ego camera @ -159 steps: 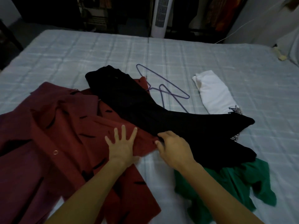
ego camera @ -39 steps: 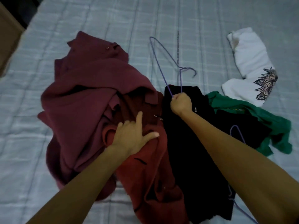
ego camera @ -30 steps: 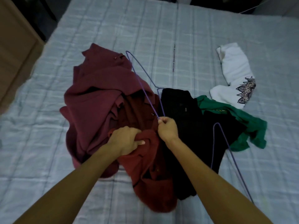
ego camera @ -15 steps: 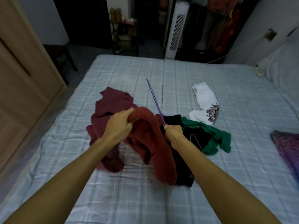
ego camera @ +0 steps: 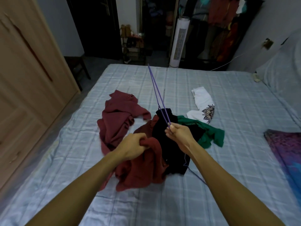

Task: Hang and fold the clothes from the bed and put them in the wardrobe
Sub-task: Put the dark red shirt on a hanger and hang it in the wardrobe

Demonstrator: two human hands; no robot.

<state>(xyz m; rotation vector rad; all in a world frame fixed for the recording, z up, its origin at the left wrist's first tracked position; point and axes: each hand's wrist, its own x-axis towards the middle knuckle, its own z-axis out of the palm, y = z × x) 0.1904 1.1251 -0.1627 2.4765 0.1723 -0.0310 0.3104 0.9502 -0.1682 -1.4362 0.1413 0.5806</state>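
While held, purple hanger points up, away.

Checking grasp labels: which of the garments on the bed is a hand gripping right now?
The rust-red fabric garment, bunched in the left hand; the maroon garment, black garment, green garment and white printed garment lie ungripped.

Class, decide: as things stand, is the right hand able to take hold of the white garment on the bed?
Probably not yet: the right hand pinches the purple hanger. The white garment lies uncovered farther up the bed, so only the hanger hinders it.
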